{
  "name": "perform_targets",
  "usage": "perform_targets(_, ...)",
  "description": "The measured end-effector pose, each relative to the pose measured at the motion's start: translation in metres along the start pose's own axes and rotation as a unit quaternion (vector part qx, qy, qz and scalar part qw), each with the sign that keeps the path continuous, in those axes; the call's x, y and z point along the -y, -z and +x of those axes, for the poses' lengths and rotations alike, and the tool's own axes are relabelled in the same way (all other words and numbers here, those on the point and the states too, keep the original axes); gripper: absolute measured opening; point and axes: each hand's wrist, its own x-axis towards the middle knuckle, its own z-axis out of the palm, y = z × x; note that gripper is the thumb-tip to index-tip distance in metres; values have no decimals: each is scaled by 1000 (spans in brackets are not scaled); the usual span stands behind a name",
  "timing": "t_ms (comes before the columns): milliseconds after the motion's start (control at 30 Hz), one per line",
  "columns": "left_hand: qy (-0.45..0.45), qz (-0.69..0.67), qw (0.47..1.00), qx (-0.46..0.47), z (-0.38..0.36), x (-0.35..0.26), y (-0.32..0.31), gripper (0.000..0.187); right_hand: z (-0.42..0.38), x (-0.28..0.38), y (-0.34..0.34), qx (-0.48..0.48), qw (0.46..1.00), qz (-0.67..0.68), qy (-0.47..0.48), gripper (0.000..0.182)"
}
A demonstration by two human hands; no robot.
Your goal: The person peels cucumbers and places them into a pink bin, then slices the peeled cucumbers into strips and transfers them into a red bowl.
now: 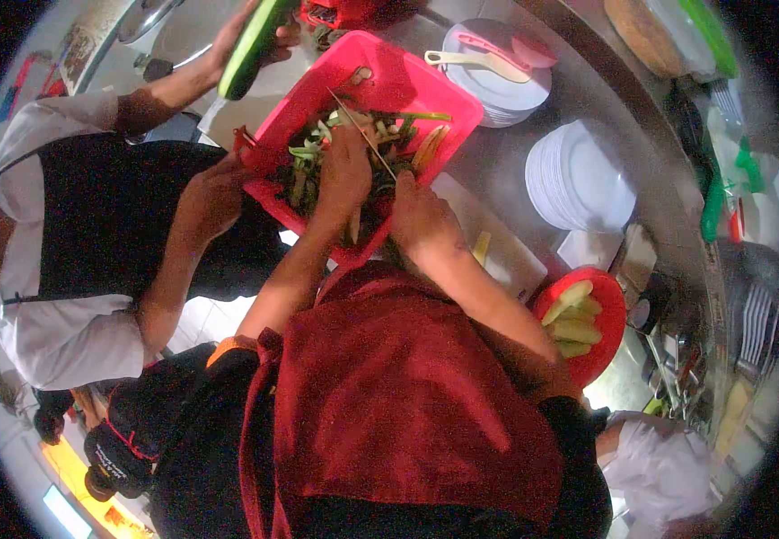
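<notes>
My right hand (422, 216) grips a knife (362, 131) whose thin blade slants up and left over the pink-red tub (404, 67). Down in that tub, my left hand (346, 171) lies beside the blade with its fingers curled; whatever they hold is hidden. Green and pale vegetable strips and peelings (304, 166) fill much of the tub around it. Behind my right forearm, a white cutting board (506, 256) carries a pale yellowish piece (481, 247). A red bowl (609, 314) to the right contains several peeled, pale green vegetables (576, 322).
At left, a co-worker in white sleeves holds a half-peeled green vegetable (253, 49) and a red-handled tool (244, 137) close to the tub. Two stacks of white plates (582, 175) stand on the metal counter, the farther one (506, 101) topped by light-handled utensils (484, 61).
</notes>
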Motion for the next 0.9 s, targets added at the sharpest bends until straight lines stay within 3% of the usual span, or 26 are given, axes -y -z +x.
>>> perform_targets(100, -28, -2, 1000, -10, 6, 21, -13, 30, 4, 1, -2, 48, 998, 14, -33, 31)
perform_targets(200, -19, -60, 997, 40, 8, 17, -6, 28, 5, 1, 5, 101, 992, 43, -57, 27)
perform_targets(300, -2, -36, 999, 14, -4, -13, 11, 26, -5, -1, 13, 51, 997, 65, -3, 23)
perform_targets(367, 6, -122, 992, -25, -9, -29, 17, 23, -13, 6, 21, -65, 996, 62, 12, 17)
perform_targets(500, -6, -85, 996, 3, -8, -25, 10, 24, -3, 7, 14, -68, 996, 65, 5, 13)
perform_targets(600, -25, -87, 994, -63, -10, -10, 3, 31, 5, 2, 2, -36, 991, 125, -19, 11)
perform_targets(667, 240, -295, 924, 43, -8, -10, 12, 34, 13, -10, -1, -133, 961, 237, 58, 18)
perform_targets(700, 241, -294, 924, 41, -7, -20, 23, 34, 12, 2, 35, 25, 929, 354, -105, 26)
perform_targets(767, 287, -408, 866, 17, -8, -41, 41, 34, 17, 1, 60, 102, 855, 463, -212, 23)
perform_targets(800, 288, -409, 866, 17, -9, -41, 41, 34, 21, -5, 49, 102, 855, 462, -213, 23)
perform_targets(867, 294, -420, 858, 41, -9, -39, 41, 44, 33, -27, 9, -148, 896, 419, 14, 29)
perform_targets(900, 292, -421, 858, 44, -8, -41, 44, 44, 40, -31, -1, -151, 896, 418, 12, 29)
